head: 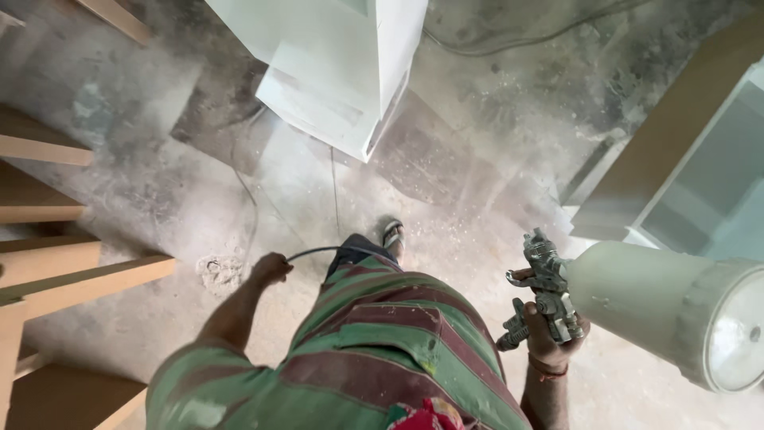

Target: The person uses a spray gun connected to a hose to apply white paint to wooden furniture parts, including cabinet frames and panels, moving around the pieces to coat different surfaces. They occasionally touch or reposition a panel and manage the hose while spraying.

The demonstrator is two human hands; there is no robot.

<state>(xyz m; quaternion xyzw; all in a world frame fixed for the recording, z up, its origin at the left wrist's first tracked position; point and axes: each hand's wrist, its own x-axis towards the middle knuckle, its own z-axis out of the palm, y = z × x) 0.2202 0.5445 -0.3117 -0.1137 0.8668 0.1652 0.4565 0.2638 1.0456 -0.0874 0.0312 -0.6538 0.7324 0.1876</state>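
Note:
My right hand point(551, 338) grips a metal spray gun point(545, 283) low on the right, its big white paint cup point(676, 310) tilted toward the camera. My left hand point(270, 268) is closed around a thin dark hose point(314, 252) that curves across in front of my striped green and maroon shirt. A white-painted cabinet point(334, 64) stands on the dusty floor ahead, well beyond both hands.
Bare wooden boards point(56, 263) stick out along the left edge. Another white cabinet with a brown panel point(676, 159) sits at the right. A cable point(247, 183) trails over the dusty concrete floor. My sandalled foot point(392, 236) shows below the cabinet.

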